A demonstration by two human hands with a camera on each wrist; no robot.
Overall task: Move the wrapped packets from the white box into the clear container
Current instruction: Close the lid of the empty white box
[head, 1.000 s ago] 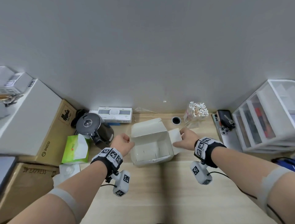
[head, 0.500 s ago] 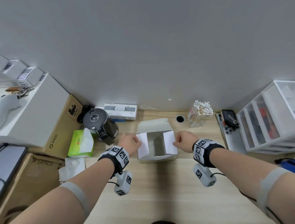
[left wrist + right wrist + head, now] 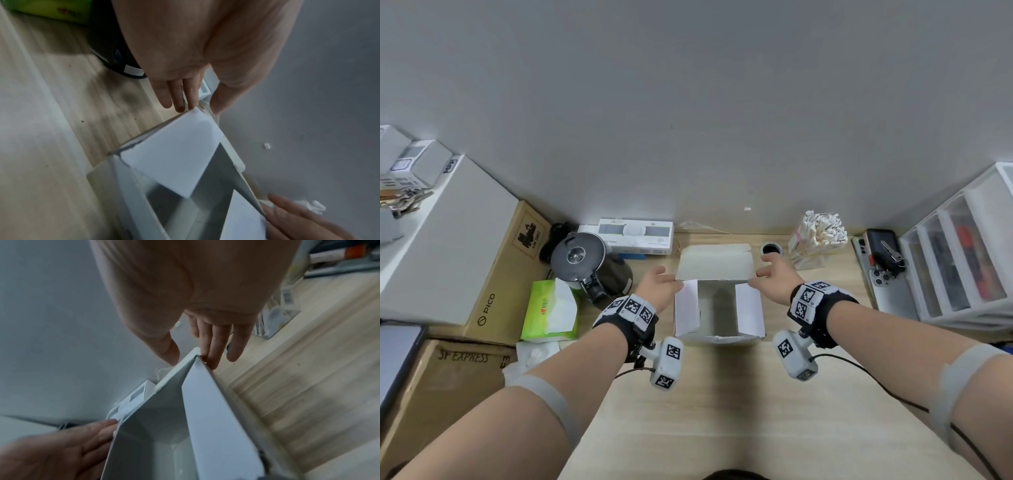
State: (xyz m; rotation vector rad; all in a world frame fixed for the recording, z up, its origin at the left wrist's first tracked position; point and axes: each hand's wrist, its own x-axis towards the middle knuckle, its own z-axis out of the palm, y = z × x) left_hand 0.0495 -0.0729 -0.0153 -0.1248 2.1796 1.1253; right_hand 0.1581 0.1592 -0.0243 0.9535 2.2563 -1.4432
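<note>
Standing open on the counter (image 3: 722, 411), the white box (image 3: 719, 337) has each hand's grip wide: left hand (image 3: 658, 287) and right hand (image 3: 774, 279) touch its far corners with straight fingers.

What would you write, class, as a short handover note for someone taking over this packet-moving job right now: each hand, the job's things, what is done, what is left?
Left hand: open, straight fingers at the far left corner of the white cardboard box.
Right hand: open, fingers at the far right corner, by the back lid.
Box: mid-desk, lid up, both side flaps folded inward; its inside looks empty.
Clear plastic container: far right of the box, full of paper-wrapped packets.
Done: the packets appear to be moved.
Left: probably only closing the box.
</note>
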